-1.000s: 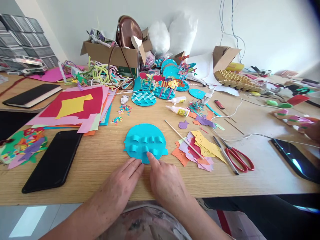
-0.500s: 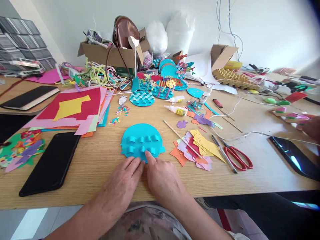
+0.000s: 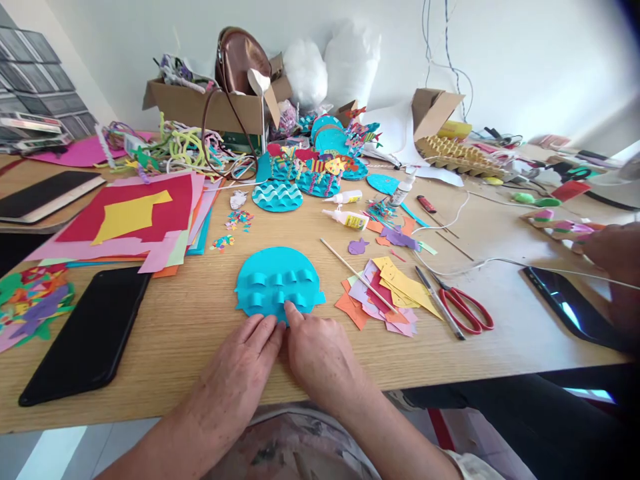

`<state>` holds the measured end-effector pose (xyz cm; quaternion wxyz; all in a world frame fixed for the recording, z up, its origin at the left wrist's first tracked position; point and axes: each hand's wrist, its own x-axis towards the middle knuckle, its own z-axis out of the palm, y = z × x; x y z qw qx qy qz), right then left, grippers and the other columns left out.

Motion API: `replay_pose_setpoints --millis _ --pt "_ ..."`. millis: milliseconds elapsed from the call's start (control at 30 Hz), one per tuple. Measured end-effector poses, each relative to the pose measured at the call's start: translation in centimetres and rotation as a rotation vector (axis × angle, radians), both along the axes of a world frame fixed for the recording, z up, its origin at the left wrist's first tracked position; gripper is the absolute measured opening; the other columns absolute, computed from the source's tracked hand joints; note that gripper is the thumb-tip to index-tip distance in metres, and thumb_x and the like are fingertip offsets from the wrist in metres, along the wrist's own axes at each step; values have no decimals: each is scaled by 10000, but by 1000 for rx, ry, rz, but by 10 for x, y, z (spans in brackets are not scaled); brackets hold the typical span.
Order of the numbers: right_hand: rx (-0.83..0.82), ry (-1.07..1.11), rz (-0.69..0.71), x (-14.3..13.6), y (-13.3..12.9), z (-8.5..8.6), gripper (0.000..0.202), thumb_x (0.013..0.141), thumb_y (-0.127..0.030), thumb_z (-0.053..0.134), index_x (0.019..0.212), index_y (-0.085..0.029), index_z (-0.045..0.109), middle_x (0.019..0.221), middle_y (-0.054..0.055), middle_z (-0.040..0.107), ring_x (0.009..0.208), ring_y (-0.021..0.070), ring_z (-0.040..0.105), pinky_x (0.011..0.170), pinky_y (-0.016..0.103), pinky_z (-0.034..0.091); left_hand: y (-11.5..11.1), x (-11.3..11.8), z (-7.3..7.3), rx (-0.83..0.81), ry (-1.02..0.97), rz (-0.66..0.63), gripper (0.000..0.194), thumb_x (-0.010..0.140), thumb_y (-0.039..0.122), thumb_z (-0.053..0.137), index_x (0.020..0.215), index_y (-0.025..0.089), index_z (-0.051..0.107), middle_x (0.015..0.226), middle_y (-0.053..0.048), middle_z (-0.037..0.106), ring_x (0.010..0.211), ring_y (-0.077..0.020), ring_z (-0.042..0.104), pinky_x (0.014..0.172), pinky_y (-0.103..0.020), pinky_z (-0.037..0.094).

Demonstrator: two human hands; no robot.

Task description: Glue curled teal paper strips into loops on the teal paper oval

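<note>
A blue paper disc (image 3: 277,260) lies flat on the table before me, with two rows of small raised loops made of blue paper strips (image 3: 280,299). My left hand (image 3: 245,357) holds its near edge, fingers bent together and resting on the paper. With its index fingertip, my right hand (image 3: 317,347) presses down at the near row, beside one loop; its other fingers are curled under. The thumbs meet at the disc's near edge and are partly hidden. Short strip ends stick out at the disc's left and right sides.
Paper scraps (image 3: 380,287), a wooden stick (image 3: 357,275), a pen (image 3: 440,303) and red-handled scissors (image 3: 465,310) lie to the right. Glue bottles (image 3: 347,219) stand beyond. A black phone (image 3: 85,340) and coloured sheets (image 3: 125,213) lie left. Another person's hand (image 3: 613,247) is at far right.
The view has turned slightly, so everything sits a little further left in it. My hands keep nearly the same hold on the disc, the right index finger still pressing by the near row.
</note>
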<state>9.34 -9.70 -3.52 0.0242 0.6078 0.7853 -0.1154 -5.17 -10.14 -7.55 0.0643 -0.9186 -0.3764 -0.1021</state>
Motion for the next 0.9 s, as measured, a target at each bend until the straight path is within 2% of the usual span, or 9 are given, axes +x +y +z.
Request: replay_pose_setpoints --millis 133,233,333,533,900 --pt "39 66 -38 14 -7 -2 430 842 -152 330 1261 -130 426 828 102 677 681 207 643 539 272 425 -1 -1 -1 14 14 9 440 796 -3 284 1142 101 534 1112 -91 589 1038 -208 509 873 -346 479" --pt "63 88 -120 27 -10 -5 406 849 -150 310 1217 -126 480 868 107 676 724 201 640 569 270 419 -1 -1 -1 44 43 -3 452 789 -13 275 1137 88 545 1135 -97 585 1040 -220 511 871 -360 475" --pt "69 88 -141 34 -9 -6 396 854 -156 301 1192 -147 508 844 96 681 705 193 640 559 261 404 -1 -1 0 68 90 -17 465 792 -13 257 1133 84 556 1152 -96 583 1040 -220 516 885 -361 458" --pt "61 18 -103 30 -5 -5 400 835 -157 324 1194 -181 497 770 75 680 650 197 637 513 255 379 1 -2 2 123 115 -50 471 808 -5 229 1112 79 579 1126 -96 605 1007 -211 539 865 -336 465" --pt "22 -73 -59 24 0 -1 340 814 -118 352 1107 -165 518 734 86 674 605 209 641 482 265 392 2 -4 3 83 68 -62 462 802 4 247 1112 89 579 1133 -95 603 1018 -205 541 887 -322 459"
